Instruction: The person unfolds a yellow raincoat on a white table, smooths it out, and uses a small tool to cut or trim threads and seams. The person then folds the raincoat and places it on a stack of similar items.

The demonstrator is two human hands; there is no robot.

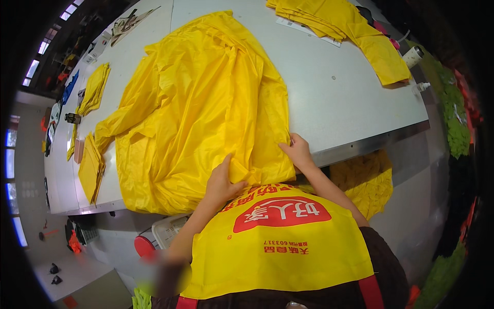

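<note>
While beside bare tabletop (329, 105), right grip (297, 151) a pinch on yellow cloth (198, 108) edge, left grip (220, 181) wide

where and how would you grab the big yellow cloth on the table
I'd pinch the yellow cloth by its right edge, near the front, where the right hand meets it, coming from the right with thumb and forefinger. That edge looks thin and stands out against the pale table, while the middle is bunched into loose folds that would probably gather in a grip.

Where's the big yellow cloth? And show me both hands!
Big yellow cloth (200, 116), head view: its wrinkled middle.
Left hand (218, 184), head view: back of the hand.
Right hand (300, 152), head view: back of the hand.
</note>
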